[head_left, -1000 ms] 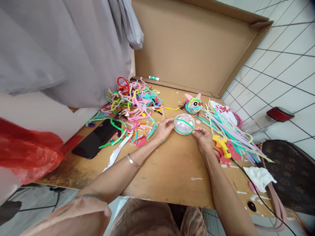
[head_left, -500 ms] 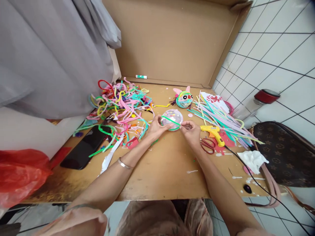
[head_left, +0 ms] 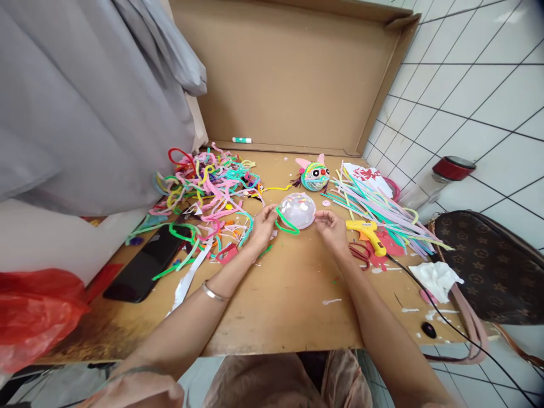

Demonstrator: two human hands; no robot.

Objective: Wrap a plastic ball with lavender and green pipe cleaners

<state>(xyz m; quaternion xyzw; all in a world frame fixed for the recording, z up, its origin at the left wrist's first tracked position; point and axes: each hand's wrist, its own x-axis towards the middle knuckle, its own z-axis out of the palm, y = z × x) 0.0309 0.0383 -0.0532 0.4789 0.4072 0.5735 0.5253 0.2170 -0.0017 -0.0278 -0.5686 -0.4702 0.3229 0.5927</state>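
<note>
A small see-through balloon (head_left: 298, 211) with coloured specks sits in front of me, between my two hands. My left hand (head_left: 264, 225) is closed at its left side, pinching a bright green pipe cleaner (head_left: 288, 229) that is bent into a hook beside the balloon. At the balloon's right edge, the fingertips of my right hand (head_left: 331, 228) are pinched together on it. Behind it stands a round toy animal (head_left: 315, 175) wrapped in coloured pipe cleaners, with pink ears and googly eyes.
Tangled pipe cleaners (head_left: 212, 181) heap up on the left, near a black phone (head_left: 147, 266). To the right lie straight pipe cleaners (head_left: 378, 207), a yellow glue gun (head_left: 369, 233) with a cord, red-handled scissors (head_left: 360, 254), a tissue (head_left: 437, 279) and a brown bag (head_left: 488, 266).
The green pipe cleaner, stretched straight across the balloon between both hands before, now hangs bent at the left from my left hand. My right hand has let go of its end.
</note>
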